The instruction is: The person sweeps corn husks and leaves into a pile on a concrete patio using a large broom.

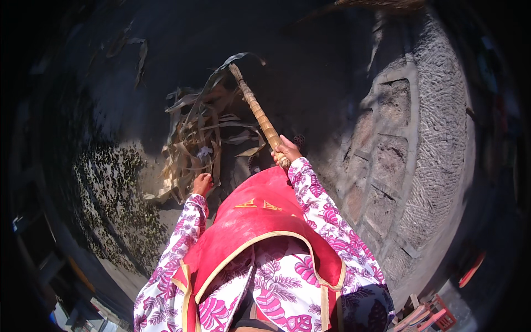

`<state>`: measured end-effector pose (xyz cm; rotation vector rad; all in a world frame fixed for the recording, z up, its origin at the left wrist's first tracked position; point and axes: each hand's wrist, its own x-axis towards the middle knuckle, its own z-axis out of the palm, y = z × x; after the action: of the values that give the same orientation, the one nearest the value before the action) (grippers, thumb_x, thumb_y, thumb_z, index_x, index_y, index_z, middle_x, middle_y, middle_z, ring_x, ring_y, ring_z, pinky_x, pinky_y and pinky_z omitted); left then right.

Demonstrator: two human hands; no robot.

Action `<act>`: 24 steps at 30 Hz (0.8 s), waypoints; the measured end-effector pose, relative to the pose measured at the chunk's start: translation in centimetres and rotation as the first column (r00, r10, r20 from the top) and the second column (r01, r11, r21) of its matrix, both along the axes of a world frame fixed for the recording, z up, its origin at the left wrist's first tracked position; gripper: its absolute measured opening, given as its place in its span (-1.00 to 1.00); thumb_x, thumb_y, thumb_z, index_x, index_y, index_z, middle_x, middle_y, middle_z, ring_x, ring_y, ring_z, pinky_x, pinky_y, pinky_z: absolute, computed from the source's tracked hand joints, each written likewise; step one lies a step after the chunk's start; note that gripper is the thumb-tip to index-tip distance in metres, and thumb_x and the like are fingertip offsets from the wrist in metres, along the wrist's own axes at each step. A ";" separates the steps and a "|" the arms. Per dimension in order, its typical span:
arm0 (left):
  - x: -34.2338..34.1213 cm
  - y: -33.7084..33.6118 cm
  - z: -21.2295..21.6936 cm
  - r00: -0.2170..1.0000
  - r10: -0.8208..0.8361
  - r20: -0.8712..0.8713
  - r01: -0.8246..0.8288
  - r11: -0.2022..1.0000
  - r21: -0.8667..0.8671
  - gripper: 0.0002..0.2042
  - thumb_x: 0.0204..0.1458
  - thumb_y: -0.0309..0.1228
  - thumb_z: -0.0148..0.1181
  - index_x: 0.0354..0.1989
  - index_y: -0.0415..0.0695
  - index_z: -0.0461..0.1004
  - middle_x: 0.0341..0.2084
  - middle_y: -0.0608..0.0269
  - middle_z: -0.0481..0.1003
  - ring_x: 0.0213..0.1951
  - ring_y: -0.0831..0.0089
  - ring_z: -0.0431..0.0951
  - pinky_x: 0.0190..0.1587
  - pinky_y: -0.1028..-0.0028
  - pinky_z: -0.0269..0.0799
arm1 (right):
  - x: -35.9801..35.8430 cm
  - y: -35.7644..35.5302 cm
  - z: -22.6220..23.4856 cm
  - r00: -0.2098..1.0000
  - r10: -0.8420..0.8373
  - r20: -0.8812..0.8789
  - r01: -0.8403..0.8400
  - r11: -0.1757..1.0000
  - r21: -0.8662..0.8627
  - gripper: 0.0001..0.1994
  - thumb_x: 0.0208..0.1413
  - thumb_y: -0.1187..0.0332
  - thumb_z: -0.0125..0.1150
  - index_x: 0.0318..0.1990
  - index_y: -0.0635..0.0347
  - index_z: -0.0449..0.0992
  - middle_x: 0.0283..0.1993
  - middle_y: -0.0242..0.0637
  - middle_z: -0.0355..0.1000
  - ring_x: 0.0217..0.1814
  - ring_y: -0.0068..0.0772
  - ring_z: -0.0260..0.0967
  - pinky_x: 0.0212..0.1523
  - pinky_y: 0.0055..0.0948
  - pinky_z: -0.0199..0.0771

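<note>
In my right hand point(286, 149) is the near end of a long, tan, closely jointed stick like bamboo point(259, 113). My fingers wrap round it, and it slants away to the far left, its pale, ragged tip over the shaded ground. My left hand point(203, 183) is closed beside a loose heap of long dry leaves point(191, 141). Whatever its fingers hold, if anything, is hidden. The leaves are pale tan and curled, and some greyish strips reach up beside the stick's far tip. A small whitish tuft point(205, 151) rests on the heap near my left hand.
Small dark bits point(119, 193) lie spread over the ground at the left. To the right runs a mortared masonry strip point(412, 122) beside rough pale concrete point(440, 110). A red plastic piece point(444, 314) stands at the lower right. Brown straw point(381, 3) shows at the far edge.
</note>
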<state>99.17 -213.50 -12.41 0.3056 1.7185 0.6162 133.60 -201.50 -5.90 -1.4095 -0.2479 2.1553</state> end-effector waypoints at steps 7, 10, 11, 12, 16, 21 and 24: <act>8.2 7.5 0.1 1.000 0.027 -0.012 -0.027 0.999 -0.026 -0.80 -0.12 -0.35 -0.01 -0.35 -0.19 0.35 -0.57 0.27 0.38 -0.58 0.55 0.38 -0.64 0.64 0.25 | 12.1 8.1 0.3 0.975 -0.056 0.215 0.040 0.996 0.077 -0.27 -0.21 0.53 -0.07 0.15 0.05 -0.29 -0.61 -0.24 0.26 -0.74 -0.50 0.20 -0.77 -0.52 0.25; 12.7 10.7 1.3 0.999 -0.033 0.018 0.032 0.999 0.011 -0.80 -0.10 -0.36 -0.02 -0.33 -0.20 0.35 -0.53 0.25 0.38 -0.54 0.54 0.37 -0.53 0.61 0.32 | 17.9 11.9 -1.7 0.934 -0.253 0.253 0.247 0.967 0.056 -0.32 -0.20 0.54 -0.07 0.13 0.08 -0.23 -0.60 -0.26 0.23 -0.74 -0.46 0.21 -0.79 -0.48 0.26; 14.5 11.9 1.9 1.000 -0.023 0.006 0.023 0.999 -0.024 -0.80 -0.10 -0.36 -0.03 -0.32 -0.19 0.34 -0.51 0.24 0.38 -0.52 0.54 0.37 -0.50 0.61 0.32 | 19.6 13.6 -2.6 0.931 -0.276 0.239 0.266 0.961 0.075 -0.45 -0.20 0.53 -0.05 0.03 0.16 -0.05 -0.61 -0.28 0.21 -0.74 -0.45 0.21 -0.81 -0.47 0.26; 16.0 13.3 2.6 1.000 -0.022 0.014 0.022 1.000 0.008 -0.79 -0.10 -0.36 -0.03 -0.30 -0.19 0.34 -0.50 0.25 0.38 -0.52 0.54 0.37 -0.49 0.61 0.32 | 21.0 15.5 -3.6 0.900 -0.327 0.287 0.313 0.945 0.094 -0.57 -0.20 0.51 -0.06 -0.09 0.15 0.03 -0.63 -0.27 0.22 -0.75 -0.44 0.21 -0.81 -0.47 0.27; 21.4 17.7 5.8 0.997 0.068 0.043 -0.068 0.998 -0.004 -0.77 -0.09 -0.36 -0.05 -0.25 -0.17 0.31 -0.47 0.26 0.38 -0.49 0.56 0.36 -0.43 0.63 0.30 | 23.2 22.4 -7.4 0.828 -0.342 0.444 0.381 0.924 0.002 -0.76 -0.29 0.48 0.02 -0.39 0.20 0.15 -0.69 -0.26 0.21 -0.79 -0.37 0.22 -0.84 -0.43 0.28; 25.0 20.9 6.6 0.998 -0.019 0.064 0.020 1.000 -0.013 -0.77 -0.09 -0.39 -0.06 -0.25 -0.20 0.32 -0.50 0.26 0.39 -0.53 0.59 0.37 -0.50 0.65 0.27 | 20.6 24.0 -8.4 0.914 -0.015 0.406 0.042 0.997 -0.060 -0.56 -0.27 0.48 0.01 -0.14 0.15 0.05 -0.68 -0.25 0.22 -0.78 -0.40 0.21 -0.80 -0.43 0.27; 24.8 21.8 5.3 0.999 0.011 0.043 -0.012 0.999 0.034 -0.79 -0.10 -0.41 -0.06 -0.29 -0.23 0.33 -0.56 0.26 0.38 -0.58 0.58 0.36 -0.56 0.64 0.26 | 24.0 23.8 -5.5 0.987 -0.049 0.154 0.066 0.993 -0.103 -0.29 -0.23 0.52 -0.01 0.13 0.01 -0.18 -0.58 -0.20 0.26 -0.71 -0.44 0.21 -0.75 -0.44 0.27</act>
<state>124.02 -191.69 -7.07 0.3045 1.6713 0.6567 157.59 -177.69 -11.36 -1.6234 -0.1469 2.0445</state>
